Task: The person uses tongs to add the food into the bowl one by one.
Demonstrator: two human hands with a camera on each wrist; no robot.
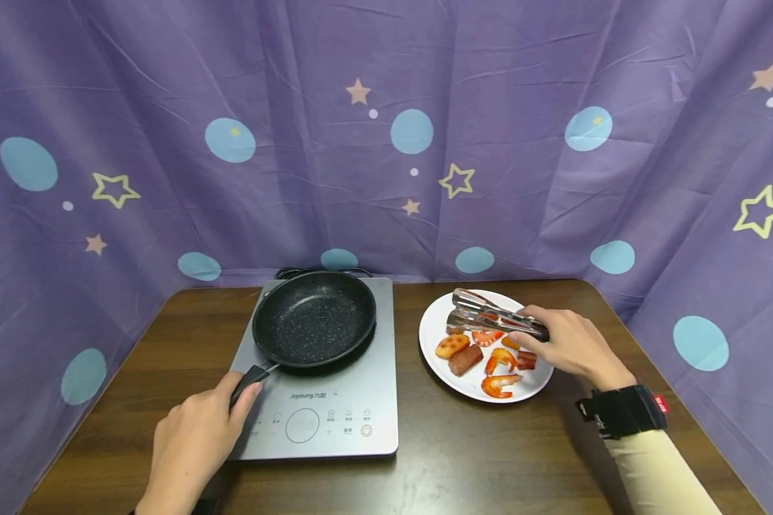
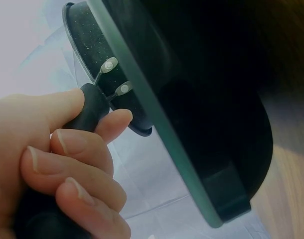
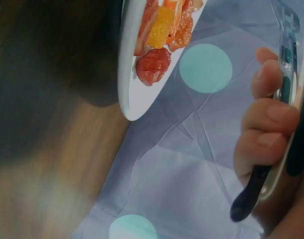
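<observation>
A black speckled frying pan (image 1: 315,318) sits on the silver induction cooktop (image 1: 361,386). My left hand (image 1: 196,433) grips the pan's black handle (image 2: 89,107), its fingers curled round it in the left wrist view. My right hand (image 1: 573,347) holds metal tongs (image 1: 489,315) with black grips above the white plate (image 1: 434,322). The tongs' two arms stand apart, with no food seen between them. On the plate lie shrimp (image 1: 499,386), a brown sausage-like piece (image 1: 466,360), a golden oval piece (image 1: 452,346) and other food pieces, partly hidden by the tongs.
The brown wooden table (image 1: 425,465) carries both cooktop and plate. Behind it hangs a purple curtain (image 1: 509,164) with stars and blue dots. A black cord (image 1: 293,272) lies behind the pan. The cooktop's control panel (image 1: 303,425) faces the front edge.
</observation>
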